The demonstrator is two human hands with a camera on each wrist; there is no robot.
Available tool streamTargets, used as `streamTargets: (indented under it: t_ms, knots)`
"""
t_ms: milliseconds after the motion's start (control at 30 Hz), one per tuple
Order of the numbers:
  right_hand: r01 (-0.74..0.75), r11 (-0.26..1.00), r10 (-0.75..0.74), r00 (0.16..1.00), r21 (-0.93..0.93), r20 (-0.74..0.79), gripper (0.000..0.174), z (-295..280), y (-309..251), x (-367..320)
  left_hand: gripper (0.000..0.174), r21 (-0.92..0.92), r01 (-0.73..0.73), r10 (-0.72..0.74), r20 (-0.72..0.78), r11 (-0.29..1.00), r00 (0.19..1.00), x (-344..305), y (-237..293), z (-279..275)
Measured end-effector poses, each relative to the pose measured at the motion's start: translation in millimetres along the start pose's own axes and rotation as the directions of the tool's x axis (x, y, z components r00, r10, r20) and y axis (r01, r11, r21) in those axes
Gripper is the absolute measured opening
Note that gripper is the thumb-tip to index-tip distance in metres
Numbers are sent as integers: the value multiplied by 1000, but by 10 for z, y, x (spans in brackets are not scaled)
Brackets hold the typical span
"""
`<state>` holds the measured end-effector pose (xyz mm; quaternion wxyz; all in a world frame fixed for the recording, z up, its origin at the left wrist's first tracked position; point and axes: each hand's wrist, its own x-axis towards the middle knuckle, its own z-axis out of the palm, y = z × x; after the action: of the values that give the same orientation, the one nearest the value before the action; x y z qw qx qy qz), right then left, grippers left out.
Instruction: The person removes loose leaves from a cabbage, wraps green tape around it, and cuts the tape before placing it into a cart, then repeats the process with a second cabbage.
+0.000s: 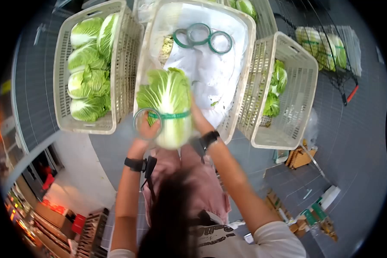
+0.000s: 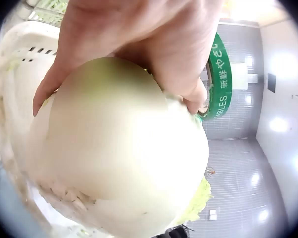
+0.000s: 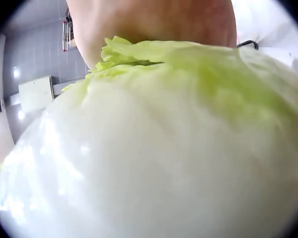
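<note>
In the head view a napa cabbage (image 1: pixel 174 133), leaves pointing away from me, is held in front of my body at the near edge of the middle crate. A green tape band (image 1: pixel 176 115) crosses its middle. My left hand (image 1: pixel 149 129) grips the left side, fingers spread round the pale base in the left wrist view. A roll of green printed tape (image 2: pixel 221 84) hangs at that hand, close to the fingertips. Against the cabbage's right side, my right hand (image 1: pixel 198 117) holds it, its fingertips hidden by the cabbage. White stalk and leaf fill most of the right wrist view.
The middle crate (image 1: pixel 250 47) has a white lining and three tape rolls (image 1: pixel 199 33) at its far end. Cabbages fill the left crate (image 1: pixel 116 94); a few lie in the right crate (image 1: pixel 298 77). A wire basket (image 1: pixel 341 77) with banded cabbages stands far right.
</note>
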<state>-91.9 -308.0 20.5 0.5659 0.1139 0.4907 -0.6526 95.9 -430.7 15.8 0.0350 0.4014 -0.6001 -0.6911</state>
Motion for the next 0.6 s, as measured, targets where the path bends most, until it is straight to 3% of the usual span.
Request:
streamTargets:
  t_ms: [67, 100, 167, 233, 267, 333, 367, 400, 500, 533, 600]
  knots:
    - [-22, 1000, 22, 998, -11, 63, 69, -180, 104, 298, 67, 124, -2, 2, -6, 992, 1000, 139, 189, 98]
    - [55, 991, -53, 998, -118, 23, 68, -218, 155, 335, 66, 184, -8, 11, -11, 983, 1000, 201, 250, 148]
    - [175, 920, -195, 981, -351, -22, 65, -329, 196, 363, 65, 223, -170, 185, -50, 960, 981, 215, 178, 218]
    - [254, 723, -408, 907, -643, -101, 44, -446, 202, 207, 67, 238, -252, 266, -31, 938, 963, 128, 181, 257]
    - [254, 592, -512, 851, -765, -114, 34, -476, 196, 91, 71, 303, -191, 185, 51, 933, 981, 87, 266, 232]
    - [288, 301, -686, 728, -909, 4, 12, -668, 414, 61, 72, 288, -182, 151, 125, 940, 981, 30, 211, 235]
    - [259, 268, -670, 742, -928, 13, 12, -666, 422, 0, 73, 277, -183, 141, 164, 943, 976, 36, 161, 262]
    - [227, 237, -653, 757, -945, 19, 12, -635, 438, -80, 76, 327, -362, 297, 234, 873, 926, 66, 93, 227]
    - [112, 225, -646, 761, -968, -62, 12, -539, 504, -145, 86, -110, -104, 92, -114, 988, 989, 9, -87, 159]
    - [61, 210, -656, 749, -976, -94, 12, -515, 506, -132, 86, 80, -80, 85, -70, 994, 994, 12, -86, -2]
    - [-17, 160, -671, 731, -987, -122, 12, -494, 456, -98, 82, 148, -53, 46, 50, 987, 998, 51, 25, -96]
